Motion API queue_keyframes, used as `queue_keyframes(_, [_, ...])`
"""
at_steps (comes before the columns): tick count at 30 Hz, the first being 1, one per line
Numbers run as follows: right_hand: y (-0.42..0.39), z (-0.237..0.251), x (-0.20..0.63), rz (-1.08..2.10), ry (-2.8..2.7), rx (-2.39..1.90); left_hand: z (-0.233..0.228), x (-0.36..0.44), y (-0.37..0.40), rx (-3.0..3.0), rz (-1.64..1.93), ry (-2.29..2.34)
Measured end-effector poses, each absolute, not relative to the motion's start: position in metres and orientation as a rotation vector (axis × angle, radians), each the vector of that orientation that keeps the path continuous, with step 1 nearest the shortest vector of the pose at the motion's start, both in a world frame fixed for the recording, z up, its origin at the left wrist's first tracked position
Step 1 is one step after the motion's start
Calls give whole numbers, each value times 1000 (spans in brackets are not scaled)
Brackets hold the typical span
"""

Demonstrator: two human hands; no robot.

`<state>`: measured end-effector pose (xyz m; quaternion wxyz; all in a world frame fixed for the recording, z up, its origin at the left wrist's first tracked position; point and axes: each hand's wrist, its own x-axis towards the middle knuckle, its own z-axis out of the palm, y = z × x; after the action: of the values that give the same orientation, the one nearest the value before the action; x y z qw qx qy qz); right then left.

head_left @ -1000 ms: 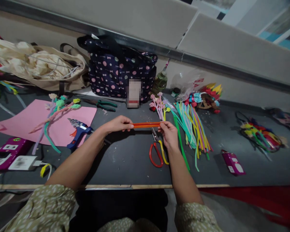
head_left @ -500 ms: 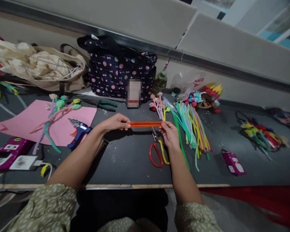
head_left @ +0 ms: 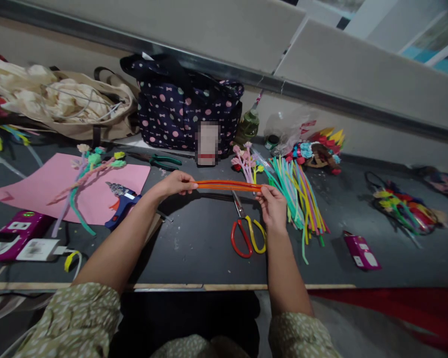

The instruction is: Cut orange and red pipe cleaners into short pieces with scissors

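Note:
Several orange pipe cleaners (head_left: 227,186) are stretched level between my hands above the table. My left hand (head_left: 177,184) pinches their left end with thumb and fingers. At the other end, my right hand (head_left: 272,203) grips the bundle between thumb and fingertips. Scissors (head_left: 241,214) with one red and one yellow handle lie on the table below, just left of my right wrist. A bunch of green, yellow and purple pipe cleaners (head_left: 302,199) rests right of my right hand. A blue glue gun (head_left: 123,204) lies behind my left forearm.
Pink paper (head_left: 26,184) with pipe-cleaner flowers (head_left: 91,161) lies at left, near a purple power strip (head_left: 26,228). Green-handled pliers (head_left: 166,161), a dark patterned bag (head_left: 171,109) and a green bottle (head_left: 248,124) stand or lie behind. A purple box (head_left: 361,251) sits at right.
My hands have moved apart, the right one further right and slightly down, the left slightly left. A longer stretch of the orange pipe cleaners now shows between them.

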<state>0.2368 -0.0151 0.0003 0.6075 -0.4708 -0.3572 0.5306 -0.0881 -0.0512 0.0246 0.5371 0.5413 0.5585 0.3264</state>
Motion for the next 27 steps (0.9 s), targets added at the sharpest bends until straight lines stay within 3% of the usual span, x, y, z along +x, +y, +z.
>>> queue_keyframes(13, [-10, -1, 246, 1258, -799, -1112, 21, -93, -46, 973, 1284, 1365])
queue_keyframes(27, [-10, -4, 243, 1309, -766, -1108, 17, -95, -43, 745, 1516, 1292])
